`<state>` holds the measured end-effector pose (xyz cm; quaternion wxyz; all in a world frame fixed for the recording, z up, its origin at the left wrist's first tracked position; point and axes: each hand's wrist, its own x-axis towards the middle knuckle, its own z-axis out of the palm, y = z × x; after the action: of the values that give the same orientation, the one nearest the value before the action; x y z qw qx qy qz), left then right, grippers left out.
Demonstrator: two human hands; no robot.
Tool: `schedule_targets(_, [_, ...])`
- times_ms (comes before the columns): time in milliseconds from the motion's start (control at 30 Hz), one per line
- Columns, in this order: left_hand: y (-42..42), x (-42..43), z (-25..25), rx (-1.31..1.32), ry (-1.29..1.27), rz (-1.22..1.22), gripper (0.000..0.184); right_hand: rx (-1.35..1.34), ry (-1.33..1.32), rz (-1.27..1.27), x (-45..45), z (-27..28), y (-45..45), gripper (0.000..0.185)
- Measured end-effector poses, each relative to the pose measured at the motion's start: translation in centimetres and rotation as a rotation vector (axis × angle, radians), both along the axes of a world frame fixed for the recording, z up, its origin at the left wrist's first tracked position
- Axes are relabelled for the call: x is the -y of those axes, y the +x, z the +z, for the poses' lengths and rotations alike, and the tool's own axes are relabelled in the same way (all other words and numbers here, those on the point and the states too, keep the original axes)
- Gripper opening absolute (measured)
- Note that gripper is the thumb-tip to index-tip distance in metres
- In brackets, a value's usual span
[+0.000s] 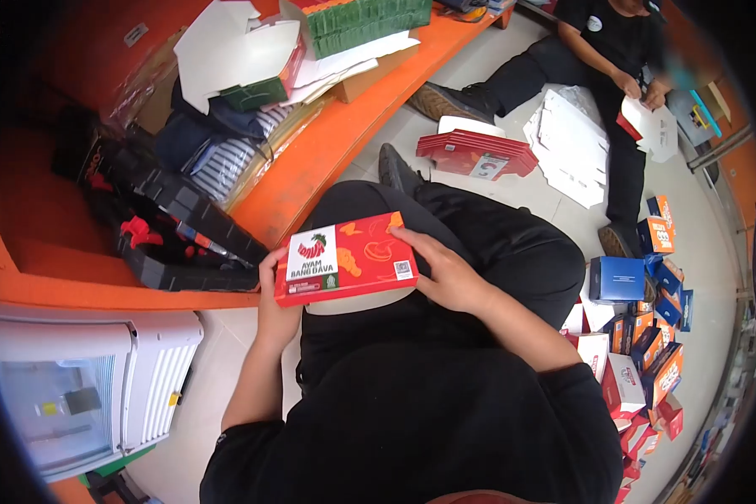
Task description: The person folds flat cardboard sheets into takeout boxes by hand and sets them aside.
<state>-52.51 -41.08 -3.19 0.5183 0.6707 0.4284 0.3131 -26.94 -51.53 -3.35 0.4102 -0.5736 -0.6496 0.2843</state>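
A red cardboard food box [363,249] lies above my lap, its white label reading "AYAM BANG DAVA" and orange food drawings on its top. My left hand [275,294] grips the box's left end, with the thumb along the side and the other fingers mostly hidden beneath. At the right end, my right hand [447,270] holds the box's edge, fingers partly over the corner. A pale cardboard flap [353,302] shows under the near edge of the box. My crossed legs [512,244] are below it.
An orange shelf [311,172] with opened cartons [239,63] and a black tool case [189,227] is on my left. Several blue, orange and red boxes [617,279] are piled at right. Flat red cartons [477,154] and white sheets [569,143] lie ahead, near a co-worker [596,50] handling a carton.
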Motion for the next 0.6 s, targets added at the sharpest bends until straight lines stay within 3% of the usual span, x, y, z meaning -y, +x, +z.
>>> schedule_targets(167, [-0.7,-0.9,2.3,0.035,0.004,-0.111,0.055,-0.170,-0.202,0.047,0.2,1.1,0.6,0.063])
schedule_targets(267, [-0.8,-1.2,0.9,0.066,0.006,-0.126,0.058,-0.310,-0.180,-0.005,0.0,-0.4,0.3,0.062])
schedule_targets(433, [-1.2,-1.3,-0.2,0.013,-0.042,-0.205,0.064,-0.253,-0.154,-0.028,0.2,0.3,-0.2,0.064])
schedule_targets(600, [-1.0,-0.8,0.9,0.163,-0.109,-0.099,0.058,-0.145,-0.176,0.004,0.5,1.2,-0.7,0.072])
